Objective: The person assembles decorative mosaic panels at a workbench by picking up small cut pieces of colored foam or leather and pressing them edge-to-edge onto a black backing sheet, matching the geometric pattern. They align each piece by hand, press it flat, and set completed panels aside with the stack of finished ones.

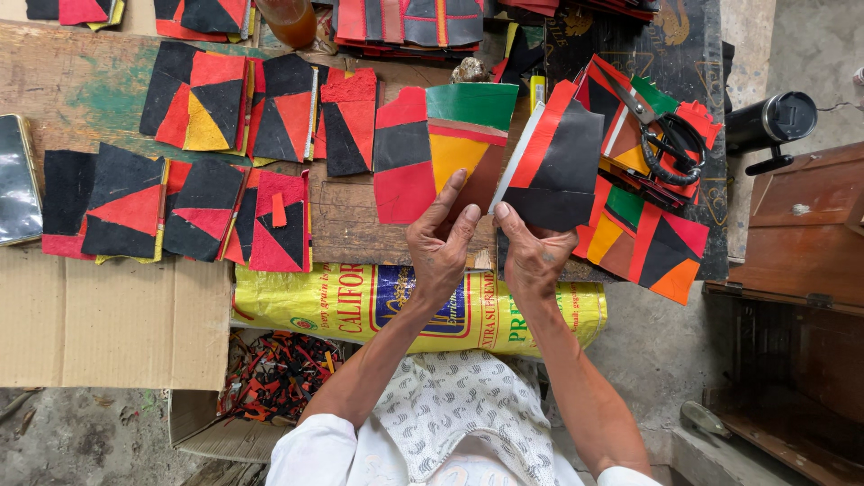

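Nearest the camera, a patterned white cloth (463,409) lies over the person's lap, and to its left an open cardboard box (193,423) holds a heap of small red, black and orange offcuts (274,373). Just beyond, a yellow printed sack (360,301) lies rolled along the front edge of the wooden worktable (90,90), with a flat sheet of cardboard (108,319) beside it on the left. Both forearms reach up over the sack. The left hand (439,247) has its fingers closed on the lower edge of a patchwork piece (445,144) of red, black, green and orange panels, thumb on top. The right hand (534,255) pinches the bottom edge of a second piece (558,162), mostly black with a red strip (its left edge shows a pale lining), held just beside the first, the two nearly touching above the table. Right of the hands, a loose stack of similar multicoloured pieces (652,238) lies on a dark printed board (684,45), with black-handled scissors (657,135) resting on top. Farther left, two rows of finished red-and-black squares (225,103) cover the tabletop, and a shiny dark flat object (18,180) sits at the left edge. At the far right stand a black flask (769,121) and a brown wooden box (805,216).
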A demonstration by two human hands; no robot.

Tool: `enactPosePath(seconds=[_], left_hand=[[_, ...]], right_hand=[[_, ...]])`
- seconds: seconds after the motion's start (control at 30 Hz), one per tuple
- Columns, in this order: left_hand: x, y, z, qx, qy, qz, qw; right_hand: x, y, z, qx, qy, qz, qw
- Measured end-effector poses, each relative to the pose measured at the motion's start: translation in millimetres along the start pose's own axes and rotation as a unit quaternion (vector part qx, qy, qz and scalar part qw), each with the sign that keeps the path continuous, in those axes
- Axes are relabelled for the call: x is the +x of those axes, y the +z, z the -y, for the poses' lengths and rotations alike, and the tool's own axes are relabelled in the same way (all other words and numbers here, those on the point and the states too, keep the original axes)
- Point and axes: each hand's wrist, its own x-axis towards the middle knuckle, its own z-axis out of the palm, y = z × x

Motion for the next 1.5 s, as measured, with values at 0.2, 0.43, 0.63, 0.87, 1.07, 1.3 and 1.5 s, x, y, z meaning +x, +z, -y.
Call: enactPosePath(seconds=[0.2,0.43,0.63,0.87,1.07,1.3,1.5], left_hand=[[0.1,-1.0,-2.3,-0.015,-0.035,0.007,0.999],[1.2,-1.9,-2.4,-0.003,-0.033,0.007,0.999],[0.7,-2.3,1.2,-0.003,-0.043,0.005,0.999],[-1.4,-2.2,2.4,0.018,-0.021,0.003,1.000],[-3.3,6.9,6.8,-0.002,-0.023,-0.049,0.999],[-2.8,10.4,10.6,0.010,-0.013,-0.054,0.998],[-4.5,10.1,11.4,0.010,-0.022,-0.051,0.998]], right_hand=[[1.3,1.0,4.0,-0.017,0.018,-0.004,1.000],[1.4,1.7,6.2,-0.019,0.016,0.002,1.000],[0.9,-0.9,4.6,-0.011,0.027,0.005,1.000],[2.1,-3.4,2.8,0.003,0.017,0.025,1.000],[5.7,-3.3,-3.6,0.101,0.058,-0.020,0.993],[3.5,-3.9,-9.5,0.108,0.053,-0.017,0.993],[2.5,-4.3,-11.8,0.105,0.065,-0.024,0.992]])
